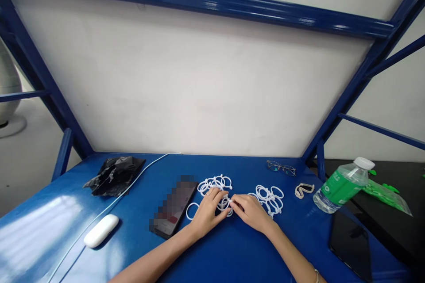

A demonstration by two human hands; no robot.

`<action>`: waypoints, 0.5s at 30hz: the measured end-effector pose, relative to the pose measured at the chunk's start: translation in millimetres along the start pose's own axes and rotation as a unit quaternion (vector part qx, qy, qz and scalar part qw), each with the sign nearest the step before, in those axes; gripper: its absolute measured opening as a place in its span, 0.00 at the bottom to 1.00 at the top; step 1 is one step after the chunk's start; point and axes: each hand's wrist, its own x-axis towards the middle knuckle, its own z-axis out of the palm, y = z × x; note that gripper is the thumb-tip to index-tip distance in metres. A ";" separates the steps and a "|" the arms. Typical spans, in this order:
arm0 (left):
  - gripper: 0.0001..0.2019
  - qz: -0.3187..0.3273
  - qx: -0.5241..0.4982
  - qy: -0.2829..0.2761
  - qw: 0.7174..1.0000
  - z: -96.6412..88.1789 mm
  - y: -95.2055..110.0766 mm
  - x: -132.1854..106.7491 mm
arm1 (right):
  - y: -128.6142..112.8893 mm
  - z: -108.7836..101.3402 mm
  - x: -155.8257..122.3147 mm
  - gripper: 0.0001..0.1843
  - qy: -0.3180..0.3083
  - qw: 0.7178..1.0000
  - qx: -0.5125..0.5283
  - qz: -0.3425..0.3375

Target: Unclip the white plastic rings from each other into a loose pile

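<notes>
Several thin white plastic rings lie in two loose piles, a left pile and a right pile. Over the front of the left pile, my left hand is curled with its fingers and thumb closed around a white ring. My right hand pinches the right edge of that ring between thumb and fingers; the fingertips partly hide the pinched spot. One single white ring lies partly behind my left hand. The right pile sits just beyond my right hand.
A phone lies left of my hands. Farther left are a white case, a pale cable and a black plastic bag. Rightward are glasses, a beige band, a water bottle and a dark tablet-like slab.
</notes>
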 end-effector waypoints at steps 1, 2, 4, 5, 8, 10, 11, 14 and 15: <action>0.16 -0.001 0.001 -0.001 1.000 0.3 -0.3 0.0 | 0.0 -1.0 -0.1 0.14 0.003 1.000 0.003 0.003; 0.16 -0.002 0.003 -0.002 1.000 0.6 -0.7 -0.1 | -0.2 -2.2 -0.2 0.13 0.006 1.000 0.007 0.006; 0.15 -0.007 0.009 -0.003 1.000 1.5 -1.7 -0.1 | -0.5 -4.7 -0.3 0.11 0.012 1.000 0.018 0.013; 0.15 -0.009 0.012 -0.003 1.000 2.1 -2.2 -0.2 | -0.5 -5.8 -0.3 0.10 0.018 0.999 0.023 0.016; 0.16 -0.011 0.022 -0.002 1.000 3.8 -3.5 -0.7 | 1.8 -7.0 0.5 0.07 0.047 0.998 0.016 0.033; 0.16 -0.008 0.028 -0.001 1.000 4.5 -4.0 -1.0 | 6.7 -5.8 1.2 0.07 0.081 0.995 -0.017 0.054; 0.16 -0.007 0.031 0.000 0.999 4.6 -4.1 -1.2 | 10.5 -4.8 1.4 0.07 0.101 0.992 -0.043 0.068; 0.15 -0.005 0.040 0.004 0.999 4.0 -3.5 -1.3 | 25.1 -2.4 0.4 0.07 0.147 0.971 -0.147 0.116; 0.15 -0.005 0.042 0.003 0.999 3.6 -3.1 -1.2 | 30.3 -2.2 -0.6 0.08 0.152 0.962 -0.183 0.135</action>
